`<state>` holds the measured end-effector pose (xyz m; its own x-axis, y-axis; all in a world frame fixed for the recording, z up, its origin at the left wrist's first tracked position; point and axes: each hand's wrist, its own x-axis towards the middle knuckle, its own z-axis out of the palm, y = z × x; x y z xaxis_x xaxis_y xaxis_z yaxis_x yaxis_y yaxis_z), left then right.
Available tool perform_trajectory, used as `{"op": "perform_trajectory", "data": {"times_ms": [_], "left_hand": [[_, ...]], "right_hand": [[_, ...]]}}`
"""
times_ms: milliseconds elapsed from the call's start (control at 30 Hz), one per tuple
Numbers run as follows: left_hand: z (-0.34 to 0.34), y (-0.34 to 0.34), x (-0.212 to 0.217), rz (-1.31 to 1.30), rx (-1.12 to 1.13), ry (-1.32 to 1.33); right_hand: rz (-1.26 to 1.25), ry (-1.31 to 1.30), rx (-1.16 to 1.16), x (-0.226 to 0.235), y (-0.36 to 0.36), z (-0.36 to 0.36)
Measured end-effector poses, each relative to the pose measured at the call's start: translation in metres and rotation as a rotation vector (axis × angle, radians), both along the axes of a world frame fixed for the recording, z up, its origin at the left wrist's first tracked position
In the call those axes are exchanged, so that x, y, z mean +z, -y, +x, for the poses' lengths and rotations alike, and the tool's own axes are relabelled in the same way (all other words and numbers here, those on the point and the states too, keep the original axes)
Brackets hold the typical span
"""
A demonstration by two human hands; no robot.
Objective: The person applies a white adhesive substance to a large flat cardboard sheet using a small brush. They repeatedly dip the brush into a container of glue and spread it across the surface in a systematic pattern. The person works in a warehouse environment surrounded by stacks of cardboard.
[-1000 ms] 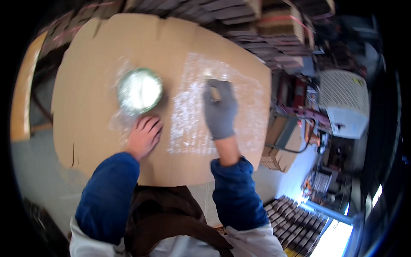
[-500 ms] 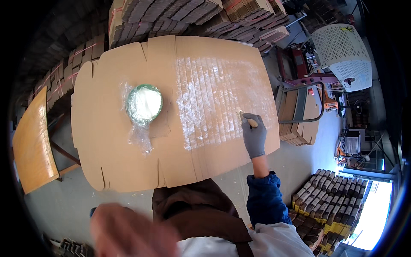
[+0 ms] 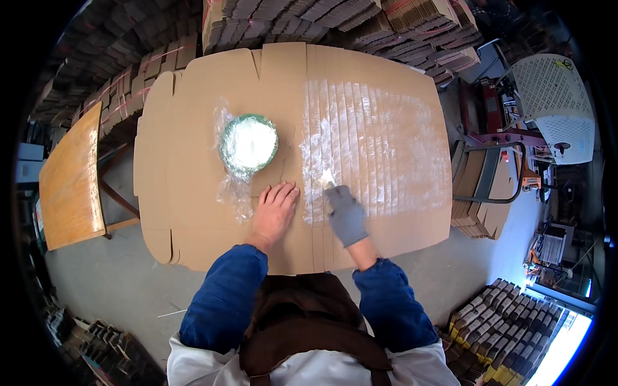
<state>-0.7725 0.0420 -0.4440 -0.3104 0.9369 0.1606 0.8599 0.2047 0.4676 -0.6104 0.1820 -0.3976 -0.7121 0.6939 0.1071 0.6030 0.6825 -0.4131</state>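
Observation:
My gloved right hand point(image 3: 348, 217) is closed round a brush point(image 3: 329, 179), whose whitish tip meets the large flat cardboard sheet point(image 3: 193, 199). The brush lies at the left part of a wide patch of whitish, wet-looking glue point(image 3: 380, 141) laid in streaks on the sheet's right half. My bare left hand point(image 3: 275, 209) rests on the cardboard with its fingers stretched out, left of the patch. Just beyond that hand stands a round green bowl point(image 3: 275, 145) of white paste, with crumpled clear plastic film point(image 3: 235, 196) around it.
Bundled flat cartons point(image 3: 290, 32) are stacked behind the sheet. A tilted wooden board point(image 3: 74, 183) stands at left. On the right are a cart with a black handle point(image 3: 520, 183), a perforated white panel point(image 3: 553, 87) and a pile of strapped bundles point(image 3: 505, 325).
My left hand has come up from the lower edge and settled on the cardboard. My right hand has brought the brush leftward across the patch. The whole view has shifted.

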Motion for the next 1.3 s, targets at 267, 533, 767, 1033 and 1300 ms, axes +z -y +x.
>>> {"op": "perform_trajectory", "data": {"times_ms": [267, 533, 767, 1033, 1300], "left_hand": [[0.001, -0.005, -0.003, -0.036, 0.007, -0.029], [0.001, 0.004, -0.007, -0.032, 0.018, -0.015], [0.000, 0.002, -0.009, -0.035, 0.016, -0.015], [0.000, 0.004, -0.010, -0.005, 0.010, -0.019], [0.001, -0.002, -0.011, 0.005, 0.006, -0.054]], "right_hand": [[-0.058, 0.023, 0.058, 0.000, -0.029, -0.033], [-0.131, -0.074, -0.003, 0.023, 0.014, -0.007], [-0.050, -0.024, -0.189, 0.006, -0.008, 0.020], [-0.161, -0.072, -0.176, 0.029, -0.008, 0.060], [-0.296, 0.020, 0.182, 0.046, 0.046, 0.041]]}}
